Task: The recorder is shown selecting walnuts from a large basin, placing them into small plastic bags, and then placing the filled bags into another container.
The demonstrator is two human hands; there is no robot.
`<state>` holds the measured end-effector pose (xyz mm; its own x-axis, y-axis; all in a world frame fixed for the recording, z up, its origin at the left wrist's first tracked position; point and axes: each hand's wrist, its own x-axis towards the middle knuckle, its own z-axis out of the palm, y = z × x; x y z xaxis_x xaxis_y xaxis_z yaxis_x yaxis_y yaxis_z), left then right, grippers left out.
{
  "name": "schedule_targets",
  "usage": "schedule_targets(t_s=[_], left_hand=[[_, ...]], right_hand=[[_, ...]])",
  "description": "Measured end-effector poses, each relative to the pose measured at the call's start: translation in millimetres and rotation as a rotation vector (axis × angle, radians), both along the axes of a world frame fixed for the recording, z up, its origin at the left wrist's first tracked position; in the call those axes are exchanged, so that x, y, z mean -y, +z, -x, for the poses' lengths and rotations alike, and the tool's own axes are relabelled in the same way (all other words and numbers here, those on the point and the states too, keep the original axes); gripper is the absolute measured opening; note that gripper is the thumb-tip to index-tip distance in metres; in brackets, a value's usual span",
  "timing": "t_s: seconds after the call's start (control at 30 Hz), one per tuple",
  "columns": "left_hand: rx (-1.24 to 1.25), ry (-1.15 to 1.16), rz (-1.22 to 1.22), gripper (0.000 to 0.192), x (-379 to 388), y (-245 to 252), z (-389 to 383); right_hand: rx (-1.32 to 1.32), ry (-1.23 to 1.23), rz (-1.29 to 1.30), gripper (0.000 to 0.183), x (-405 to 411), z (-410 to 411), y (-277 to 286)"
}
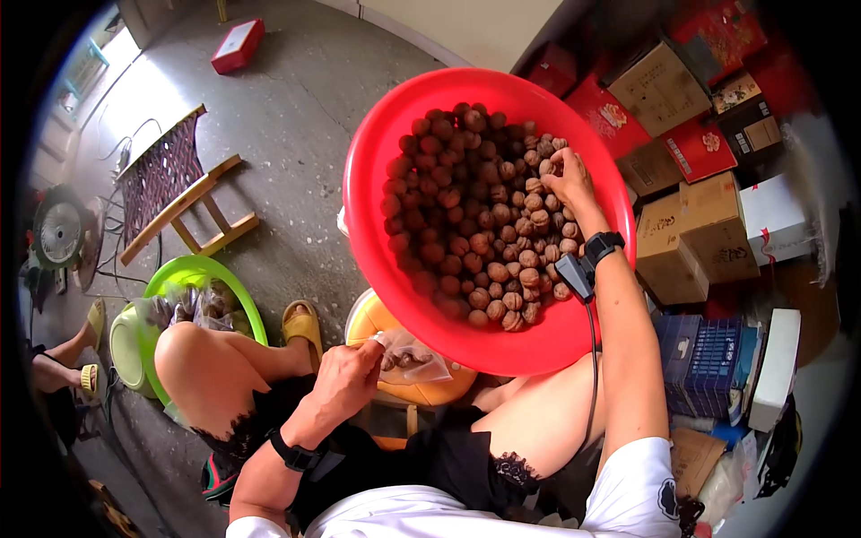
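Note:
A large red plastic basin (366, 222) holds a big heap of whole walnuts (498, 272) in their shells. My right hand (572, 180) reaches over the heap at the basin's right side, thumb and fingers closed around a walnut among the others. Below the basin's front rim, my left hand (346, 378) pinches the top of a clear plastic bag (420, 366). Brown, walnut-like pieces lie inside that bag; their exact kind is hard to make out. Under the bag is a round yellow-orange cushioned stool (410, 395), partly covered by the basin.
A green tub (250, 302) with filled clear bags stands beyond my left knee. Farther left are a folding stool (181, 188) with a woven seat, a fan (59, 228) and another person's feet (81, 356). Cardboard boxes (699, 228) and a blue plastic basket (699, 366) crowd the right side.

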<state>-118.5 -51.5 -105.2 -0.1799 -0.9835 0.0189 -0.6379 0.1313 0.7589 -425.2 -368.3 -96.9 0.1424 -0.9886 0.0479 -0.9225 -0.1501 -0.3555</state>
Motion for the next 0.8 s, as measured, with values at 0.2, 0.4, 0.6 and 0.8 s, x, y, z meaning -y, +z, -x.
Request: schedule_targets(t_s=[0.2,0.4,0.6,0.8], left_hand=[[-0.048,0.043,0.051,0.008,-2,-5,0],[0.027,0.03,0.104,0.001,-2,-20,-3],[0.042,0.062,0.177,0.002,10,-22,-6],[0.013,0.031,0.211,0.005,15,-22,-9]], right_hand=[[0.002,-0.047,-0.043,0.036,-20,-24,21],[0.55,0.06,-0.382,0.04,-75,-32,62],[0.724,0.334,-0.51,0.028,-178,-88,113],[0.548,0.547,-0.235,0.027,-256,-124,87]])
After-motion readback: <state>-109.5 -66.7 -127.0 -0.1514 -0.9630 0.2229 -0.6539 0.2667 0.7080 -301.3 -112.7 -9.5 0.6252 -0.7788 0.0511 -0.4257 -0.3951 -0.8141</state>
